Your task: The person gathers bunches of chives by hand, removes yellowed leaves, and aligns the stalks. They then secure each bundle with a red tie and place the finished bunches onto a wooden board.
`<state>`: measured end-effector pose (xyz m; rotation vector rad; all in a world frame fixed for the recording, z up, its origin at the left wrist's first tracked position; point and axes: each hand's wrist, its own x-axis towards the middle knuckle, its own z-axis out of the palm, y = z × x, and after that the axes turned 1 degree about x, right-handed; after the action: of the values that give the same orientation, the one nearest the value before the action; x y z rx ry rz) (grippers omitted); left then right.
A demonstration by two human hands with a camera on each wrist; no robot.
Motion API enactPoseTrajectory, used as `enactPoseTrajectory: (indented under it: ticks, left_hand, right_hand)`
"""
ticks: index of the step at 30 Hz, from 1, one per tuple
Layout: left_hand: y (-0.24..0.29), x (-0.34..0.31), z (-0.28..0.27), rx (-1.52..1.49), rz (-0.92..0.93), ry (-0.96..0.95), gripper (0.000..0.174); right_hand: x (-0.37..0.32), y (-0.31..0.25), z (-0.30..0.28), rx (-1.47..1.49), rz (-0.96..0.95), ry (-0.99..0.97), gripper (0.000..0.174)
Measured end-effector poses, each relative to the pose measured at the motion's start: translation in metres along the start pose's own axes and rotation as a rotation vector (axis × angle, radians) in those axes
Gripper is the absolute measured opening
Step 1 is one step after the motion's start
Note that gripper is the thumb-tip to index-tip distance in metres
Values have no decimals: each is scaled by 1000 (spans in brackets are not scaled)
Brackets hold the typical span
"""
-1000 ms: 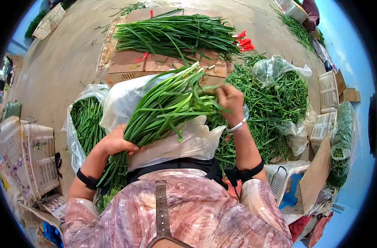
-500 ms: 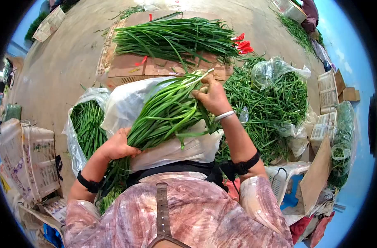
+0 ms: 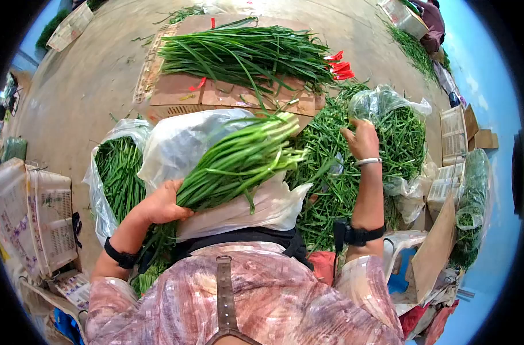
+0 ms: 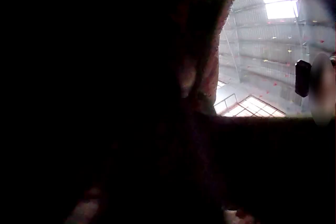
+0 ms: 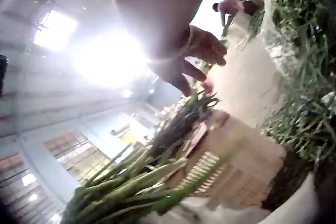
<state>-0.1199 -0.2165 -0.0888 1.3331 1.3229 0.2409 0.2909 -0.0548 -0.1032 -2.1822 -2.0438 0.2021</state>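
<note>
My left hand [image 3: 165, 202] grips a bunch of garlic chives [image 3: 233, 164] over the lap, the pale stem ends pointing up and right. The leaf ends run down behind that hand. Away to the right, my right hand [image 3: 362, 140] hangs above a heap of loose green leaves [image 3: 354, 172]. Its fingers [image 5: 206, 48] look loosely spread in the right wrist view, holding nothing, and the bunch's stems [image 5: 121, 187] show below them. A pale plastic sheet [image 3: 239, 213] covers the lap under the bunch. The left wrist view is mostly dark and hides the hand's work.
Ahead, a cardboard-topped crate [image 3: 176, 95] bears a large pile of chives [image 3: 245, 54] with red ties [image 3: 341, 68]. A plastic bag of greens [image 3: 121, 167] stands at left, near white baskets [image 3: 52, 215]. At right are a cardboard sheet [image 3: 437, 247] and a blue stool [image 3: 401, 273].
My right hand moved from the bunch's stem ends out to the right, over the leaf heap. The left hand keeps its grip on the bunch, whose stem ends now lie uncovered.
</note>
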Motion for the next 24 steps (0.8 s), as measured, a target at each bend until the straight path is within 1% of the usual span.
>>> enactPoseTrajectory:
  ticks: [1,2,3,5,7,8,9,11,13,15,16,17,18,19,21,23,24]
  left_hand:
    - [4,-1,3,99,-34,35,43]
    - [2,0,9,104,144,104,47]
    - [5,-1,10,109,140,101,47]
    - [14,-4,9,155,142,125,52]
    - [15,-8,10,153,153,154,55]
    - [15,-11,10,149,159,177,59]
    - [15,-14,9,142,156,187,59]
    - [21,-18,4,244,285,320,63]
    - [36,-23,-3,495,489,544,68]
    - [37,-19,-9,788,518,711,69]
    - [30,-16,-9,787,520,715,69]
    - [18,-7,-6,895,506,739,69]
    - [9,1,-4,1004,494,759,69]
    - [5,6,-2,1007,501,750,69]
    - [-4,10,6,1054,524,772,68]
    - [-12,12,9,1042,522,788,67]
    - [-16,12,8,1032,545,802,66]
  right_hand:
    - [-2,-11,-2,170,-175,52,33]
    - [-6,-32,-5,413,-271,52,32]
    - [-11,-56,-6,657,-366,54,31]
    - [-24,-89,-3,684,-433,-148,28]
    - [-41,-103,-1,358,-461,19,25]
    - [-43,-101,4,410,-478,-19,23]
    - [-47,-99,2,409,-490,-23,23]
    - [-59,-94,-5,589,-490,139,18]
    - [-68,-90,-15,854,-478,249,9]
    - [-77,-88,-21,905,-327,338,8]
    - [-78,-86,-11,956,-272,372,8]
    - [-77,-83,-1,956,-276,376,8]
    - [-77,-80,9,1039,-171,352,9]
    - [-78,-74,24,1120,-55,326,10]
    - [-71,-44,68,1166,32,336,11]
    - [-71,-21,70,1070,163,352,7]
    - [-67,0,73,1143,238,347,10]
